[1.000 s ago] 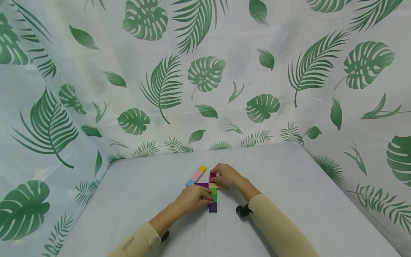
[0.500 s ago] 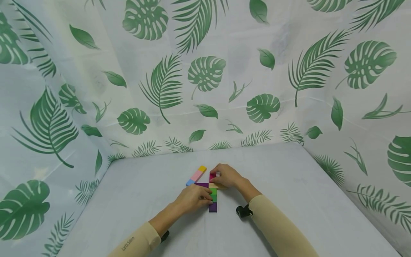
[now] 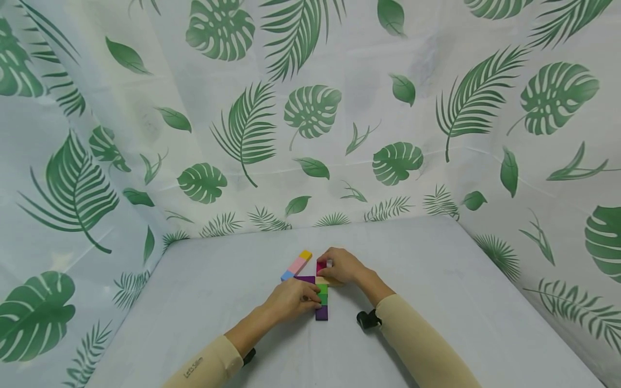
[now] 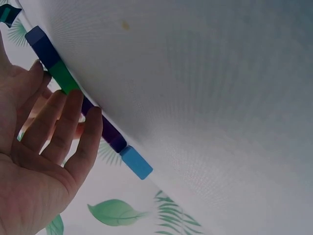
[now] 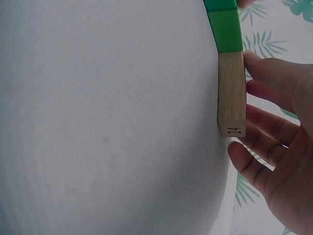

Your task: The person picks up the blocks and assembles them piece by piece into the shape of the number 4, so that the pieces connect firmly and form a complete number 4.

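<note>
My left hand [image 3: 289, 299] rests beside the green blocks [image 3: 322, 295], its thumb and fingertips touching their left side. In the left wrist view its fingers [image 4: 88, 139] are extended along the row. My right hand [image 3: 343, 264] holds the magenta block [image 3: 321, 266] at the far end of the cross-shaped layout, thumb and index finger on it. Under that hand lies a plain wooden block [image 3: 322, 280], marked 24 in the right wrist view. A purple block [image 3: 305, 278] extends left from the wooden one. Another purple block [image 3: 322, 313] ends the row nearest me.
A slanted row with a yellow block [image 3: 305, 254], a pink block [image 3: 297, 265] and a light blue block [image 3: 287, 276] lies left of the cross. The white table [image 3: 412, 253] meets a leaf-printed curtain [image 3: 310, 183] at the back and sides.
</note>
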`<move>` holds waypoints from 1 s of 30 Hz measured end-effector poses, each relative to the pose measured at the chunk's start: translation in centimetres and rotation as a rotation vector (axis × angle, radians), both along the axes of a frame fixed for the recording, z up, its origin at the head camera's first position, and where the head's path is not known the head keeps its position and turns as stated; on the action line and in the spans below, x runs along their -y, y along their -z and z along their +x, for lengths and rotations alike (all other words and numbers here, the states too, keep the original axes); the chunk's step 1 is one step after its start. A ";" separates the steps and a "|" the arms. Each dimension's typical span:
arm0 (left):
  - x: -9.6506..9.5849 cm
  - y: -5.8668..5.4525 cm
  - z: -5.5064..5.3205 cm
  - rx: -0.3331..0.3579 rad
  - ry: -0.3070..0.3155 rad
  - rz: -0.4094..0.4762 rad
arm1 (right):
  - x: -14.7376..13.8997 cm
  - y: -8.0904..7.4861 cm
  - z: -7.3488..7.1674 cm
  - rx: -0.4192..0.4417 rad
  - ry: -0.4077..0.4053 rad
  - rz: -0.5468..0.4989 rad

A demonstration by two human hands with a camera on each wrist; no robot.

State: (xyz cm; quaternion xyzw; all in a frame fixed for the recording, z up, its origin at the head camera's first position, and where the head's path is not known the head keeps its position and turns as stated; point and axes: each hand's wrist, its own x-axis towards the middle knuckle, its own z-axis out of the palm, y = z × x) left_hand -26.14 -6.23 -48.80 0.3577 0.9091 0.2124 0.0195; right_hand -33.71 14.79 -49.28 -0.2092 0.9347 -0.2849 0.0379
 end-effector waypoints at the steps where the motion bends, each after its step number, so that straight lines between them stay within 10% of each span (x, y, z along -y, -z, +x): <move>1: 0.0 0.0 0.0 -0.002 0.001 0.000 | 0.0 0.0 0.0 -0.005 -0.006 0.003; 30: 0.0 -0.1 -0.2 -0.012 -0.007 -0.015 | 0.1 -0.1 -0.3 -0.031 -0.041 0.025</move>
